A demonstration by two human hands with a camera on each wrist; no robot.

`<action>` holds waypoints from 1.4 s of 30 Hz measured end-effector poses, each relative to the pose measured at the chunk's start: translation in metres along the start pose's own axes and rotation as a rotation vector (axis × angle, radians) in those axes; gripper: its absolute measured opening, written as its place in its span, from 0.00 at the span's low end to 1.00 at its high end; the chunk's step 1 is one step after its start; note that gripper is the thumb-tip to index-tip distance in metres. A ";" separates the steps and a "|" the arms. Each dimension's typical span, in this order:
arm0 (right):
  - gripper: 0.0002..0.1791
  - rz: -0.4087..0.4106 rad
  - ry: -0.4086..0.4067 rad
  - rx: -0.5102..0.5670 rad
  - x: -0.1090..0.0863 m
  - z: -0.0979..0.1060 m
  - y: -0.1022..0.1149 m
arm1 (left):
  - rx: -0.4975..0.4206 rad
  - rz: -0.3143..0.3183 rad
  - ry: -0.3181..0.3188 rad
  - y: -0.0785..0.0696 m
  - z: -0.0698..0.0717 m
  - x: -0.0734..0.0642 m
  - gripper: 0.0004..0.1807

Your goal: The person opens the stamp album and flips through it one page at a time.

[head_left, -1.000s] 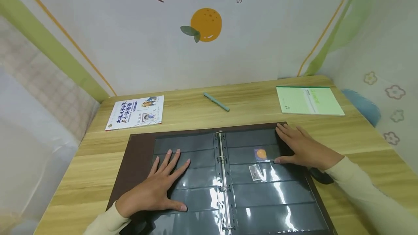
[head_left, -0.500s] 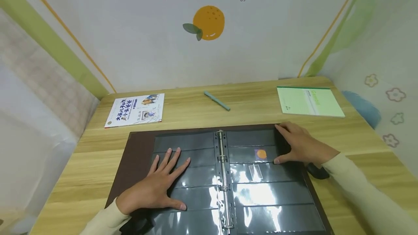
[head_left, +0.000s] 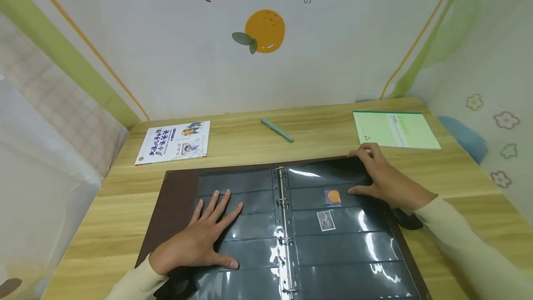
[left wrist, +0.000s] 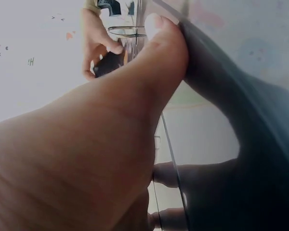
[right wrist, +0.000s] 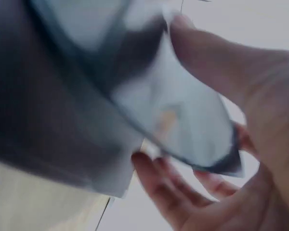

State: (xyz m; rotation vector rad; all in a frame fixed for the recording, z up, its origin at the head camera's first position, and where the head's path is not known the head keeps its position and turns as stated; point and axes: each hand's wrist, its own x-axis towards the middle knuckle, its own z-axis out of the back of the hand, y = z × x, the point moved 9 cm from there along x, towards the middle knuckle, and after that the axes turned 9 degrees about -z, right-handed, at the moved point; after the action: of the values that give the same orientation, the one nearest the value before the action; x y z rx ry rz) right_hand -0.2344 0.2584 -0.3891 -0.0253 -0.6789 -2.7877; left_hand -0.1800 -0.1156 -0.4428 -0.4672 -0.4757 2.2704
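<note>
A stamp album with a ring spine [head_left: 284,226] lies spread on the table, its black sheets divided into clear pocket rows. My left hand [head_left: 195,240] rests on the left page [head_left: 250,253], fingers spread and straight. At the far right corner, my right hand [head_left: 385,177] pinches the right page [head_left: 345,249], thumb on top and fingers beneath. In the right wrist view the page corner [right wrist: 221,163] bends up between thumb and fingers. An orange-and-purple stamp [head_left: 332,197] and a grey stamp [head_left: 326,221] sit in the right page's pockets.
Behind the album lie a white picture booklet [head_left: 175,142] at the left, a green pen [head_left: 276,129] in the middle and a light green notebook [head_left: 395,128] at the right. A printed curtain [head_left: 333,59] hangs along the table's back edge.
My right hand has gone from lying flat on the page corner to curling its fingers under it, and the corner is lifted. Reflections on the right page have shifted. The left hand stays put.
</note>
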 end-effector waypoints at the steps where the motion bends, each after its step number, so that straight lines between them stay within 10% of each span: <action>1: 0.45 -0.005 -0.002 0.034 -0.002 0.002 0.000 | -0.001 0.002 0.002 0.000 0.000 0.000 0.65; 12: 0.58 -0.064 0.064 0.241 -0.021 0.014 -0.006 | -0.001 -0.002 -0.020 0.001 -0.001 0.000 0.65; 30: 0.59 -0.055 0.463 0.664 -0.080 -0.004 0.010 | -0.012 0.000 -0.034 0.001 -0.001 0.000 0.65; 42: 0.53 0.059 0.360 0.682 -0.084 0.022 0.047 | -0.022 -0.011 -0.044 -0.001 -0.001 -0.002 0.65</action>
State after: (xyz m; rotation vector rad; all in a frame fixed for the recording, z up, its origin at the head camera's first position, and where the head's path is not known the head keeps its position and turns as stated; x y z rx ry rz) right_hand -0.1425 0.2500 -0.3550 0.5580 -1.4365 -2.2710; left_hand -0.1777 -0.1158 -0.4430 -0.4251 -0.5246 2.2713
